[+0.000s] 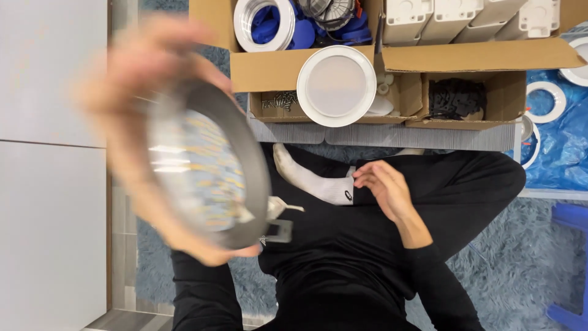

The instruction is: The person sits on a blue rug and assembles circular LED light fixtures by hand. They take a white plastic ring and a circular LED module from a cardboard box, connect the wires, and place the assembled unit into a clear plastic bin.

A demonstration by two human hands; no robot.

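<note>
My left hand (144, 79) holds a round metal lamp housing (208, 175) up close to the camera, blurred, its inside showing a board of small yellow dots. A metal spring clip (278, 231) hangs from its lower edge. My right hand (383, 187) rests on my crossed leg beside a white sock (306, 178), fingers loosely apart and holding nothing. A finished white round lamp (336, 86) lies on the cardboard box (269, 68) ahead.
The open cardboard boxes hold white rings (264, 24), blue wrapping, white plastic blocks (465, 18), small screws (278, 101) and black parts (456, 98). More white rings (545, 101) lie on blue plastic at the right. A blue-grey shaggy rug (520, 263) covers the floor; white panels stand at left.
</note>
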